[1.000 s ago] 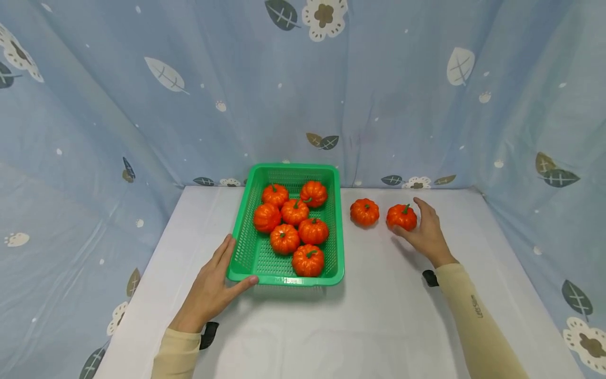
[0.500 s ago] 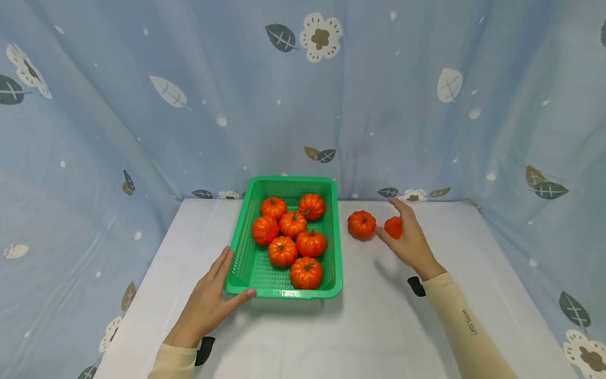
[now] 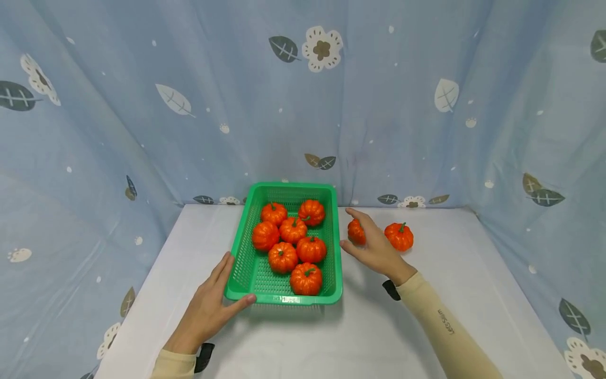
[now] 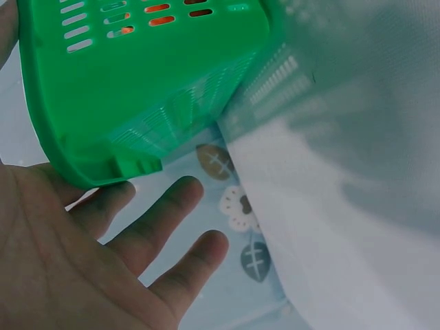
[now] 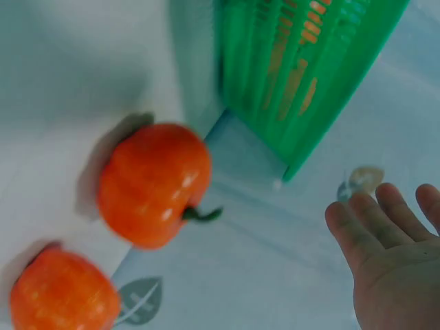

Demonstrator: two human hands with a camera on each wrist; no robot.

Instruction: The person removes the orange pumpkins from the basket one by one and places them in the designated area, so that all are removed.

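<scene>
A green plastic basket (image 3: 338,252) stands on the white-covered table, with several small orange pumpkins (image 3: 282,257) inside. My left hand (image 3: 203,308) is at its front left corner, fingers extended along the side and thumb at the front rim. In the left wrist view, the fingers (image 4: 161,220) spread under the basket's rim. My right hand (image 3: 374,247) hovers just right of the basket with fingers apart, holding nothing. It partly covers one loose pumpkin (image 3: 355,232) in the head view. Another pumpkin (image 3: 399,237) lies to its right. The right wrist view shows both loose pumpkins apart from the hand.
A blue curtain (image 3: 236,105) with leaf and flower prints hangs behind the table and at both sides. The white tabletop (image 3: 303,342) extends in front of the basket.
My right hand has moved left from the far right pumpkin, past it, to beside the basket. Both loose pumpkins stay put. The left hand keeps its place, and the head view has tilted slightly upward.
</scene>
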